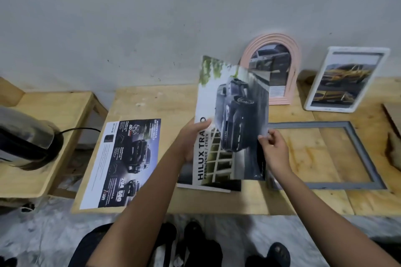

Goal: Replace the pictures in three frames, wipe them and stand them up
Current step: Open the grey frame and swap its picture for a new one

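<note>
My left hand (191, 136) grips the left edge of a car brochure (206, 151) that is lifted over the wooden table (152, 102). My right hand (274, 147) pinches a loose car picture (240, 119) held in front of the brochure. An empty grey frame (366, 156) lies flat on the table to the right. A pink arched frame (291, 67) and a white frame (314, 93), each holding a car picture, stand against the wall behind.
A printed car sheet (123, 162) lies flat at the table's left. A low wooden stool (54, 104) on the left carries a dark appliance (23, 138) with a cord. A brown board (392, 115) sits at the far right. Shoes (195, 238) are on the floor.
</note>
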Demonstrator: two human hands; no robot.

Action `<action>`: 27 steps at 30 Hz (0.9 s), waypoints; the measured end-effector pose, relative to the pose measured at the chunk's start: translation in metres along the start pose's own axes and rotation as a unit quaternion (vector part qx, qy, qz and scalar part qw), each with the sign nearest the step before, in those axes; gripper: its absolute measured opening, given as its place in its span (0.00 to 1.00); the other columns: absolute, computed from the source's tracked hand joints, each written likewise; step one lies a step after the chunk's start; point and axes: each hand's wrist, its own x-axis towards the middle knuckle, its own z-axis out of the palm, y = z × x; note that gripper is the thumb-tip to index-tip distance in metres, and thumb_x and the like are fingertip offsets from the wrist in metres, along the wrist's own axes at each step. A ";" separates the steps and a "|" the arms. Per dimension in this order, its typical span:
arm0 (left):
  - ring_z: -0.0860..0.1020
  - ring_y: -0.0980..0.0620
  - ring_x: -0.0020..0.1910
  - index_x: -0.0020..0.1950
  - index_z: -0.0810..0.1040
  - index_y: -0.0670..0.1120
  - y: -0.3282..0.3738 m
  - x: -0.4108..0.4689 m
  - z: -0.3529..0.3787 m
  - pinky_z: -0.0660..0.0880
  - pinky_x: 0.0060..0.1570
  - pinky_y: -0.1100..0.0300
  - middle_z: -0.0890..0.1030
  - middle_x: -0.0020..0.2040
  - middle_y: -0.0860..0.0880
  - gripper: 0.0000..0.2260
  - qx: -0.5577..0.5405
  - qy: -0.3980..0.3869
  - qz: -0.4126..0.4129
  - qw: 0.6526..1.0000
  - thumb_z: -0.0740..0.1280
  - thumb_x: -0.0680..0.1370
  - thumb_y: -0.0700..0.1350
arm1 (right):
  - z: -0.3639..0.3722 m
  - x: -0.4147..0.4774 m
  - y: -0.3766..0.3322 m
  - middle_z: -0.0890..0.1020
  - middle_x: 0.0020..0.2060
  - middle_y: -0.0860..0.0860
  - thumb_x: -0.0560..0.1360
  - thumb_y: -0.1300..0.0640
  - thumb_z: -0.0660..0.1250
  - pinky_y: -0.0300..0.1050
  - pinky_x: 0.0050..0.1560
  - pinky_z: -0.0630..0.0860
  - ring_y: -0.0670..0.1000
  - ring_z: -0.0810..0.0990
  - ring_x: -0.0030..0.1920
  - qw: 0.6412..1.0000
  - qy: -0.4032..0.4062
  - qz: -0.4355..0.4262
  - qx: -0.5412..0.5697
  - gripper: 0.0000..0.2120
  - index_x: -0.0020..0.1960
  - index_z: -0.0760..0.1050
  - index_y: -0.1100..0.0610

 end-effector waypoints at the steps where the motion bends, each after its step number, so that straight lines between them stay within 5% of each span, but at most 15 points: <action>1: 0.79 0.50 0.33 0.55 0.73 0.44 0.009 -0.004 0.018 0.77 0.37 0.56 0.81 0.35 0.47 0.06 0.047 -0.010 0.021 0.999 0.60 0.79 0.41 | -0.008 0.006 -0.010 0.78 0.46 0.54 0.77 0.61 0.64 0.37 0.42 0.71 0.52 0.76 0.46 1.000 -0.003 0.004 0.004 0.10 0.58 0.71 0.58; 4: 0.78 0.57 0.44 0.68 0.69 0.50 0.028 -0.023 0.085 0.75 0.45 0.66 0.80 0.49 0.56 0.15 0.209 -0.032 0.120 0.970 0.59 0.81 0.43 | -0.041 0.026 -0.039 0.74 0.61 0.55 0.76 0.57 0.67 0.45 0.60 0.70 0.53 0.73 0.61 0.999 -0.025 0.031 0.022 0.28 0.72 0.60 0.59; 7: 0.71 0.57 0.65 0.73 0.65 0.47 0.022 -0.031 0.139 0.66 0.66 0.66 0.71 0.68 0.51 0.19 0.357 -0.102 0.241 0.897 0.55 0.81 0.39 | -0.072 0.039 -0.064 0.70 0.66 0.54 0.77 0.54 0.63 0.51 0.66 0.69 0.54 0.70 0.66 0.993 -0.083 0.028 0.075 0.25 0.72 0.61 0.58; 9: 0.61 0.55 0.72 0.74 0.61 0.48 0.004 -0.026 0.164 0.58 0.72 0.60 0.64 0.74 0.49 0.21 0.500 -0.123 0.297 0.804 0.53 0.81 0.39 | -0.100 0.041 -0.070 0.74 0.61 0.56 0.80 0.62 0.55 0.40 0.59 0.73 0.57 0.71 0.64 0.986 -0.095 0.018 0.133 0.15 0.66 0.67 0.60; 11: 0.54 0.53 0.75 0.76 0.56 0.51 -0.018 -0.017 0.183 0.52 0.74 0.55 0.58 0.77 0.50 0.23 0.601 -0.112 0.297 0.733 0.51 0.80 0.42 | -0.142 0.040 -0.059 0.68 0.67 0.62 0.81 0.68 0.47 0.29 0.60 0.68 0.60 0.67 0.68 0.962 -0.080 0.058 0.255 0.18 0.69 0.62 0.66; 13: 0.48 0.51 0.77 0.77 0.51 0.53 -0.046 -0.009 0.197 0.46 0.75 0.49 0.51 0.78 0.51 0.25 0.690 -0.091 0.263 0.668 0.50 0.80 0.40 | -0.178 0.042 -0.045 0.70 0.67 0.63 0.77 0.60 0.63 0.39 0.54 0.75 0.58 0.73 0.65 0.917 -0.114 0.110 0.367 0.21 0.68 0.67 0.66; 15: 0.49 0.47 0.77 0.77 0.51 0.51 -0.076 0.000 0.208 0.46 0.74 0.44 0.51 0.78 0.48 0.25 0.740 -0.076 0.270 0.611 0.45 0.79 0.40 | -0.220 0.045 -0.019 0.80 0.56 0.61 0.61 0.46 0.78 0.49 0.46 0.81 0.57 0.82 0.52 0.891 -0.176 0.139 0.396 0.29 0.56 0.79 0.61; 18: 0.51 0.46 0.77 0.76 0.55 0.50 -0.117 0.015 0.222 0.48 0.73 0.40 0.55 0.77 0.47 0.27 0.738 -0.094 0.270 0.612 0.43 0.76 0.44 | -0.261 0.049 0.020 0.82 0.53 0.61 0.70 0.40 0.64 0.53 0.45 0.82 0.58 0.83 0.50 0.893 -0.170 0.202 0.365 0.27 0.55 0.80 0.60; 21: 0.44 0.50 0.77 0.77 0.51 0.52 -0.157 0.032 0.228 0.44 0.74 0.43 0.48 0.78 0.51 0.28 0.749 -0.134 0.207 0.614 0.52 0.79 0.38 | -0.277 0.052 0.054 0.84 0.46 0.60 0.73 0.54 0.66 0.46 0.37 0.82 0.57 0.84 0.43 0.904 -0.132 0.272 0.304 0.18 0.58 0.74 0.64; 24: 0.43 0.49 0.77 0.77 0.48 0.53 -0.186 0.046 0.227 0.43 0.73 0.42 0.46 0.78 0.50 0.26 0.768 -0.160 0.166 0.597 0.52 0.81 0.43 | -0.281 0.066 0.087 0.81 0.47 0.62 0.74 0.64 0.66 0.48 0.43 0.77 0.58 0.79 0.45 0.962 -0.058 0.259 0.060 0.14 0.58 0.73 0.66; 27: 0.41 0.49 0.77 0.77 0.46 0.53 -0.202 0.055 0.227 0.40 0.73 0.42 0.44 0.78 0.50 0.27 0.756 -0.195 0.132 0.610 0.54 0.81 0.52 | -0.283 0.074 0.100 0.78 0.47 0.57 0.71 0.64 0.69 0.48 0.50 0.73 0.56 0.76 0.48 0.970 0.027 0.217 -0.104 0.12 0.54 0.76 0.63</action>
